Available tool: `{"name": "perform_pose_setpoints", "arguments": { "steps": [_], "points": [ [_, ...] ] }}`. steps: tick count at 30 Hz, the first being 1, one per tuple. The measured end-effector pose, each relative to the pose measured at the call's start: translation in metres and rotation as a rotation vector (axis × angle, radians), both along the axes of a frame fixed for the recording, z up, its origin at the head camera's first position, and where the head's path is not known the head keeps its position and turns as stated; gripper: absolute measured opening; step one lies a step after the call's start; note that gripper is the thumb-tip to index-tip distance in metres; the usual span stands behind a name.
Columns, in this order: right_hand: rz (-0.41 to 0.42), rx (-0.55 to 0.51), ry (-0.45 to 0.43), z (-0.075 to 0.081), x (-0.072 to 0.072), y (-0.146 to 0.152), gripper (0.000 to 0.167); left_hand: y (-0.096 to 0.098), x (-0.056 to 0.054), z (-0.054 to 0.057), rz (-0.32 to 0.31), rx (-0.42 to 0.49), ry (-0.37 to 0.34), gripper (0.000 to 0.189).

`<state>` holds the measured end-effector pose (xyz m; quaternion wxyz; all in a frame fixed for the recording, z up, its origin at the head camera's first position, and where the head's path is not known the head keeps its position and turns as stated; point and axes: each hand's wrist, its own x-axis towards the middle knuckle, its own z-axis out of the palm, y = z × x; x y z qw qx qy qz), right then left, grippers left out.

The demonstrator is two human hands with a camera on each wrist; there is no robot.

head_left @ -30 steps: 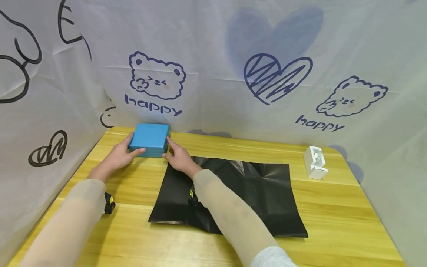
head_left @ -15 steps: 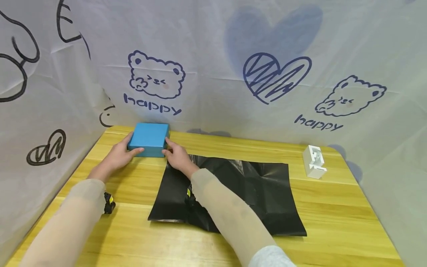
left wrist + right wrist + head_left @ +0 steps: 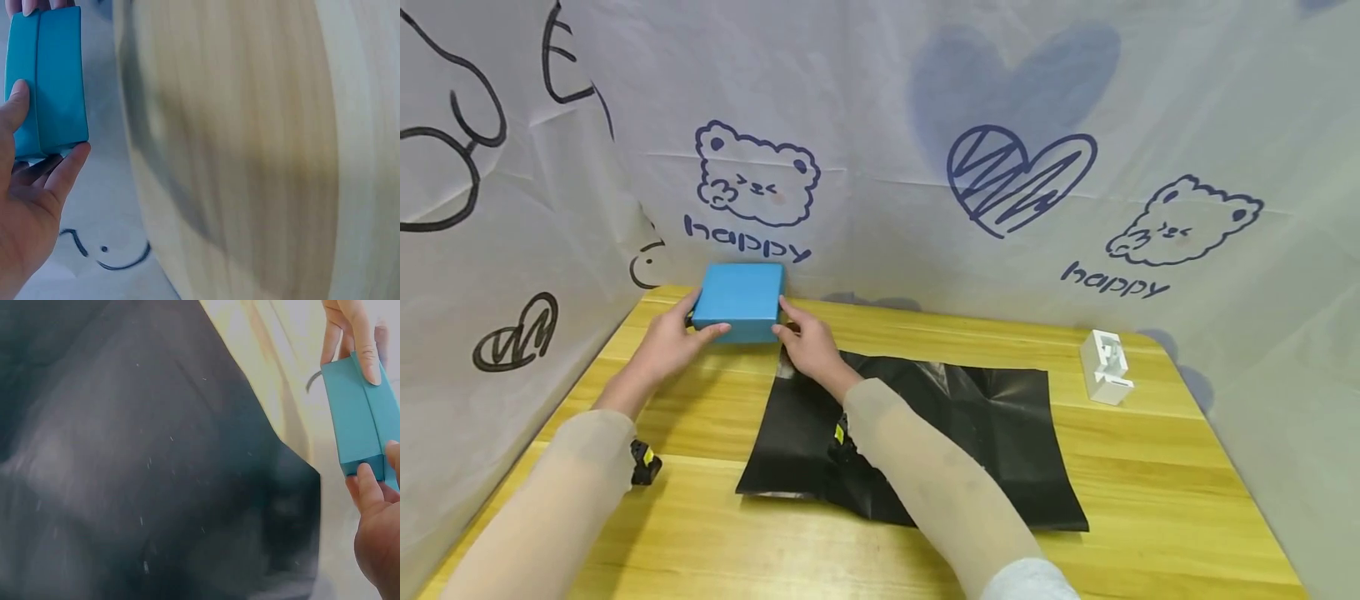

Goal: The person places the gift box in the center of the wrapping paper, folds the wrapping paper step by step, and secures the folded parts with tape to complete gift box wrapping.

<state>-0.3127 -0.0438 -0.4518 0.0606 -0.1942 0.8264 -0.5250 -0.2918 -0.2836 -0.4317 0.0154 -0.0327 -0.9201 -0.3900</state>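
Observation:
Both hands hold a blue lidded box (image 3: 739,293) between them at the back left of the table. My left hand (image 3: 667,342) grips its left side, the thumb lying on the front face. On the right side, my right hand (image 3: 808,340) pinches the corner with thumb and fingers. In the left wrist view the box (image 3: 53,87) shows a lid seam along its side, and the left thumb presses near that seam. The right wrist view has the box (image 3: 359,419) with a hand at each end. Some fingertips are hidden behind it.
A creased black sheet (image 3: 1000,442) lies mid-table under the right forearm. At the back right stands a white tape-dispenser-like object (image 3: 1107,367). White cloth with drawings (image 3: 880,217) hangs behind and beside the wooden table (image 3: 1180,483).
Both hands have raised the blue box a little from the tabletop, its lower edge now higher in the head view. The black sheet and white object stay put.

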Motion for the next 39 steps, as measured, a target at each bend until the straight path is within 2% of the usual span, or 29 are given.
{"name": "perform_pose_setpoints", "arguments": {
  "steps": [6,11,19,24,32,39],
  "points": [
    [0.02,-0.052,0.009,0.012,0.006,0.028,0.059,0.021,0.009,0.013,0.008,0.018,0.089,0.095],
    [0.03,-0.065,0.045,0.016,0.012,0.058,0.06,0.042,0.02,0.017,-0.045,0.037,0.162,0.089],
    [0.039,-0.064,0.09,0.021,0.028,0.107,0.06,0.079,0.036,0.019,-0.115,0.033,0.225,0.084],
    [0.015,-0.072,0.09,0.024,0.039,0.133,0.059,0.1,0.042,0.019,-0.156,0.055,0.241,0.082],
    [-0.031,-0.06,0.118,0.028,0.057,0.175,0.057,0.136,0.05,0.018,-0.238,0.168,0.257,0.081],
    [-0.07,-0.037,0.136,0.027,0.077,0.209,0.057,0.166,0.057,0.013,-0.314,0.235,0.231,0.079]
  ]
}}
